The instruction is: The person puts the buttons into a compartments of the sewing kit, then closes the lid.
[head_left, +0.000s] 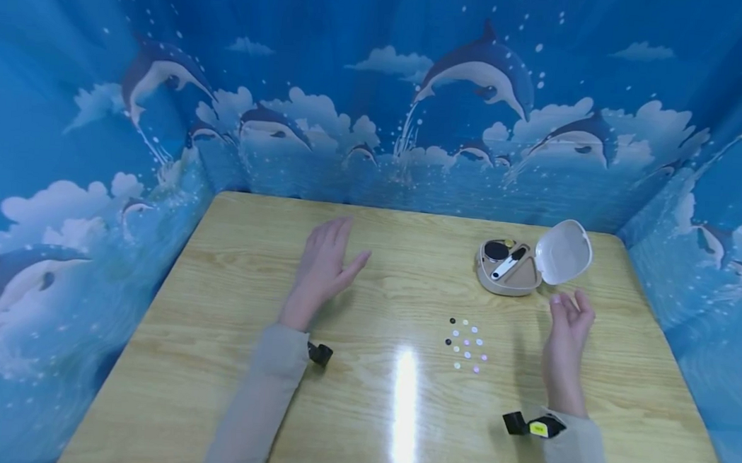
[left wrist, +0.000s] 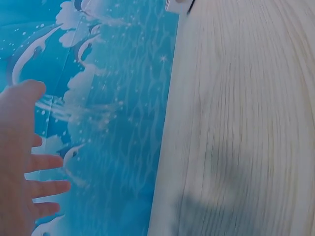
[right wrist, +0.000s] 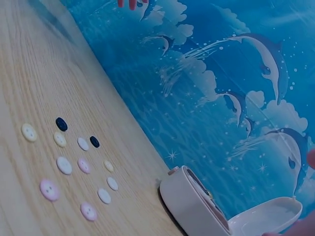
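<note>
My left hand hovers over the left part of the table, fingers extended and thumb spread, holding nothing. My right hand is just below the lid of a small white sewing case, its fingers loosely bent with nothing between them. The case stands with its lid swung back to the right. In its compartments lie a black round piece, a white-and-black tool and something yellow. Several small buttons, black, white, cream and pink, lie loose left of my right hand, such as a pink button.
The wooden table meets a blue dolphin-print curtain along its back and sides. A black wrist camera sits at the left cuff, and another wrist camera at the right. A bright reflection crosses the table's front middle.
</note>
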Motion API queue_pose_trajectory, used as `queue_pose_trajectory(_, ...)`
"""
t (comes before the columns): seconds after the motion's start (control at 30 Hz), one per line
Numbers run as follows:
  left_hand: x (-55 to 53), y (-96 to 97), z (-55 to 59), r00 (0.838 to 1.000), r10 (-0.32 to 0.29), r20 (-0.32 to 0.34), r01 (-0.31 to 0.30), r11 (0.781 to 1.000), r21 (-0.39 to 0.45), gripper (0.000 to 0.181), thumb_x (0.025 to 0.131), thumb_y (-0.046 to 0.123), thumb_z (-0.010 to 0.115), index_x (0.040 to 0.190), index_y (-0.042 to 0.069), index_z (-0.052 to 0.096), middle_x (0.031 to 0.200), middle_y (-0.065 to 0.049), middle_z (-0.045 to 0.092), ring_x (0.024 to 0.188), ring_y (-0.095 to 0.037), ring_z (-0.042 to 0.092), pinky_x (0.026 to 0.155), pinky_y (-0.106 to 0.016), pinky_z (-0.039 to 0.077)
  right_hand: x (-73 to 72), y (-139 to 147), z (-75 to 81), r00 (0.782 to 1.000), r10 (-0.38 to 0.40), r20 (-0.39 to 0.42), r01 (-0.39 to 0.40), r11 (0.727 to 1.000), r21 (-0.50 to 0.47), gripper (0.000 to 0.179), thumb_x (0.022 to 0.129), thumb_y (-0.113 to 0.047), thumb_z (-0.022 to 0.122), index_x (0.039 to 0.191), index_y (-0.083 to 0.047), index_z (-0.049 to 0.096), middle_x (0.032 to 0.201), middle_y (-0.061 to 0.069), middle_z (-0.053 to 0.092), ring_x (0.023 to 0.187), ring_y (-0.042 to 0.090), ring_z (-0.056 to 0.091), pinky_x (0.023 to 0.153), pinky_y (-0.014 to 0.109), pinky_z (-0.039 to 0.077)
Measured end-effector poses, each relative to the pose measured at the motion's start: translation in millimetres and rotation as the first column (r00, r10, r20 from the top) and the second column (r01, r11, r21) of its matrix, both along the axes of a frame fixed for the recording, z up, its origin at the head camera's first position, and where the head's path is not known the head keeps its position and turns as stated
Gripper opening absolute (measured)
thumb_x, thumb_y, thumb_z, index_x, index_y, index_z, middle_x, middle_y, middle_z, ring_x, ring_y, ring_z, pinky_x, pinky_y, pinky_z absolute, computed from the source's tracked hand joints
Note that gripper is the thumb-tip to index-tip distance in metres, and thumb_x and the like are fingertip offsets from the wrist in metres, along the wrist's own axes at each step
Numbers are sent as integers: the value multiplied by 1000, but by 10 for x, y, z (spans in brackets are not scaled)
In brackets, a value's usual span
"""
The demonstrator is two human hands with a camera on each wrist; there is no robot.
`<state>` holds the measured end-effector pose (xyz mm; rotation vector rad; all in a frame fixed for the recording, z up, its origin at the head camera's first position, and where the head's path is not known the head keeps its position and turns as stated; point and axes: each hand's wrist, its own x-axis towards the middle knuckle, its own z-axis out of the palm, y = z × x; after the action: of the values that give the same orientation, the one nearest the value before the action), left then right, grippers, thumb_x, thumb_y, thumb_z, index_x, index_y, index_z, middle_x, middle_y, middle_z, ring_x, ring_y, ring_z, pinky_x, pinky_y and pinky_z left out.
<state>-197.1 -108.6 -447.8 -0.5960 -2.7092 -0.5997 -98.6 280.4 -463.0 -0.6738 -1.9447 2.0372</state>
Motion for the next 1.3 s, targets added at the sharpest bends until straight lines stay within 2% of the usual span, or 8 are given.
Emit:
queue_pose_trajectory(0.3, -163, 353, -60, 999, -38, 34, 39, 999, -17, 71, 101, 45, 51, 153, 1, 31, 151, -17, 41, 138, -32, 38, 119, -48, 26, -204, 1, -137, 991, -115, -62, 107, 986, -125, 64, 104, -33, 49, 153, -15, 14, 157, 12, 26, 142, 22, 27, 122, 33, 13)
queue_pose_trajectory(0.67, -295, 811, -198, 990, -99, 99, 107, 991, -82, 73, 101, 48, 46, 156, 6, 25, 153, -13, 40, 139, -29, 38, 119, -46, 28, -388, -25, -250, 984, -169, -59, 159, 977, -145, 66, 103, -28, 50, 154, -13, 10, 154, 12, 30, 139, 21, 33, 120, 30, 20)
queue_pose_trajectory(0.87, -340, 1085, -257, 979, -169, 117, 177, 982, -63, 71, 102, 47, 46, 156, 6, 26, 153, -13, 39, 140, -29, 37, 119, -45, 28, -488, -16, -331, 974, -217, -61, 204, 964, -172, 66, 103, -24, 51, 153, -10, 11, 138, 3, 42, 133, 18, 40, 116, 25, 25)
queue_pose_trajectory(0.93, -353, 1182, -284, 973, -195, 122, 204, 977, -63, 70, 102, 47, 46, 156, 6, 26, 154, -13, 38, 141, -29, 36, 119, -45, 28, -519, -17, -366, 972, -226, -65, 211, 961, -180, 68, 103, -23, 52, 154, -9, 10, 137, 2, 43, 132, 18, 40, 116, 24, 26)
queue_pose_trajectory(1.1, -363, 1409, -357, 956, -256, 143, 271, 959, -89, 72, 102, 46, 47, 156, 6, 25, 158, -12, 32, 143, -29, 33, 119, -46, 27, -571, -23, -431, 972, -226, -68, 207, 954, -219, 71, 102, -23, 52, 155, -11, 7, 149, 9, 35, 136, 18, 37, 117, 24, 24)
queue_pose_trajectory(1.3, -334, 1645, -434, 927, -327, 186, 362, 910, -204, 73, 102, 46, 45, 159, 9, 19, 163, -12, 20, 147, -30, 25, 120, -48, 24, -618, -36, -444, 971, -232, -59, 212, 948, -236, 66, 102, -19, 52, 153, -11, 11, 146, 7, 38, 135, 17, 38, 116, 22, 25)
